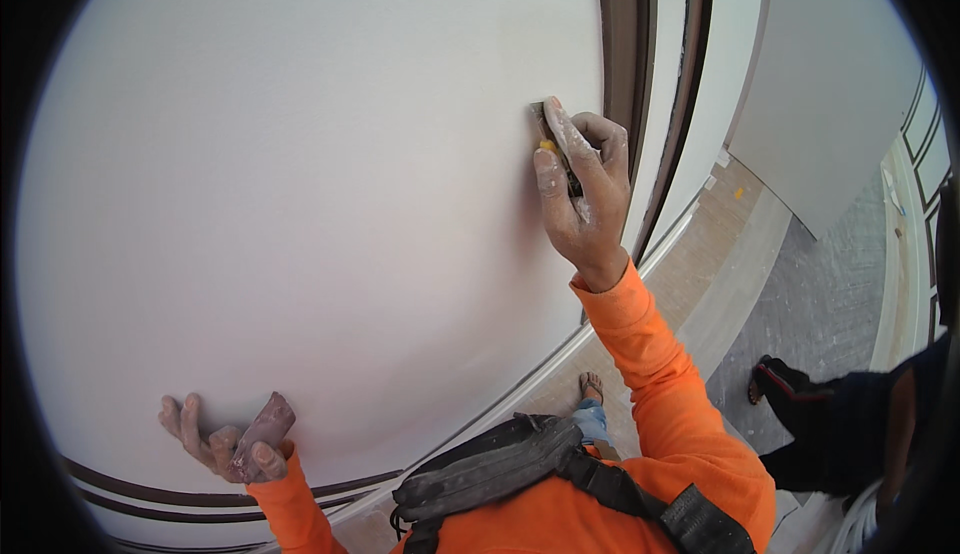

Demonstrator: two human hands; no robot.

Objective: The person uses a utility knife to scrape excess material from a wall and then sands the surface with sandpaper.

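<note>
My right hand (585, 179), dusted with white powder, holds a small putty knife (541, 120) against the white wall panel (315, 179), close to a dark brown moulding strip (626, 51). Part of the tool is hidden by my fingers; a yellow bit shows between them. Low on the left, my left hand (221, 438) is held near the wall, with a folded piece of brownish sandpaper (270, 428) between thumb and palm and its other fingers spread.
At the right, a large grey board (832, 89) stands over the floor. Another person (847, 426) in dark clothes is at the lower right, near pale coiled tubing or cable (851, 528). A black bag (487, 468) hangs on my chest. White skirting (517, 381) runs along the wall's foot.
</note>
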